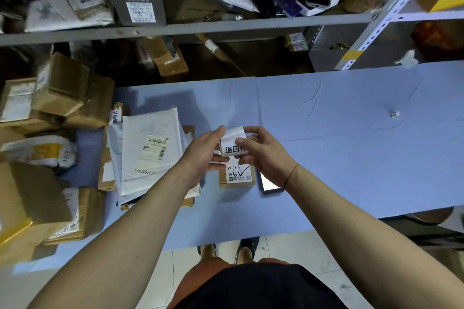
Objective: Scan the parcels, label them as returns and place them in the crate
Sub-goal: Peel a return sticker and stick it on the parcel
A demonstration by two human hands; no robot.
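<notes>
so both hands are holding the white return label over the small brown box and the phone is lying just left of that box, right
Not quite. The head view shows the phone lying just right of the small brown box, not left. The rest holds: the left hand and right hand both hold the white return label over that box.

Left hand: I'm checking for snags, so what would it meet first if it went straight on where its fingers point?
Probably the white label the left hand already pinches, then the right hand.
</notes>
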